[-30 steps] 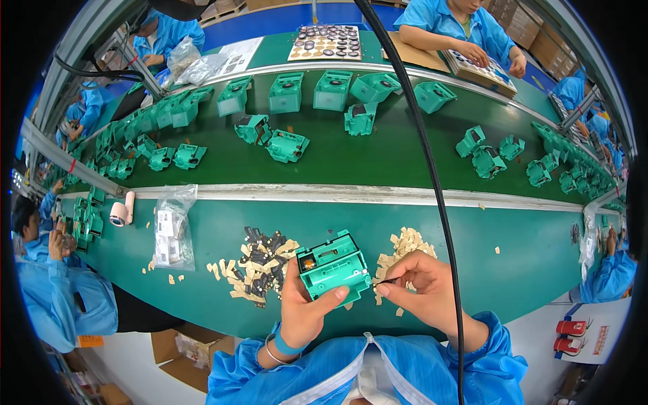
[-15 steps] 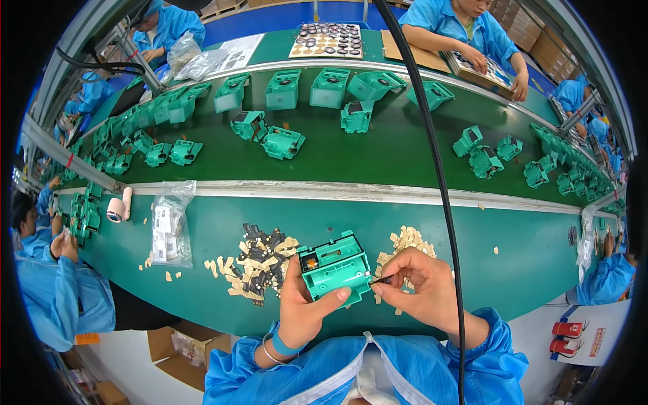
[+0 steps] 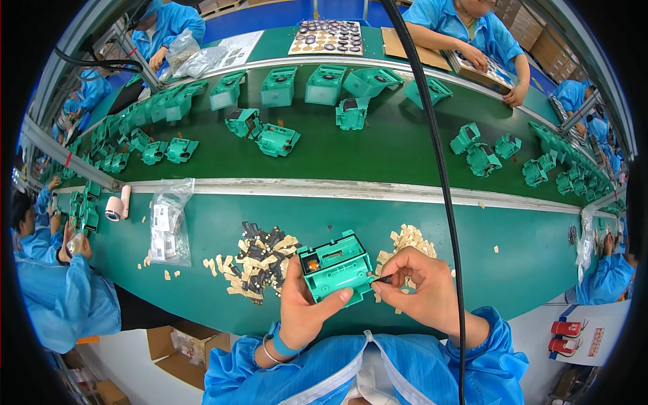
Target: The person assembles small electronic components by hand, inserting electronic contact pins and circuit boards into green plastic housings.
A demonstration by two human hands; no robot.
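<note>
A green plastic housing point(image 3: 341, 271) with a black-edged open top sits in my left hand point(image 3: 305, 312), thumb across its front and fingers behind. A copper-coloured part shows in one corner of its opening. My right hand point(image 3: 424, 291) pinches a small dark piece point(image 3: 385, 279) between thumb and fingertips, its tip at the housing's right side; whether it touches I cannot tell. Left of the housing lies a heap of small black pieces point(image 3: 264, 251) mixed with cream paper scraps. Behind my right hand is a pile of cream scraps point(image 3: 410, 237).
Across the table runs a green conveyor belt point(image 3: 378, 158) carrying many green housings point(image 3: 278, 140). A black cable point(image 3: 442, 172) hangs before my right forearm. A clear bag point(image 3: 170, 226) and a pink device point(image 3: 118, 204) stand left. Co-workers point(image 3: 466, 34) sit around.
The housings on the belt have shifted slightly left. My hands keep nearly the same pose at the housing. A co-worker at the left has moved their hands.
</note>
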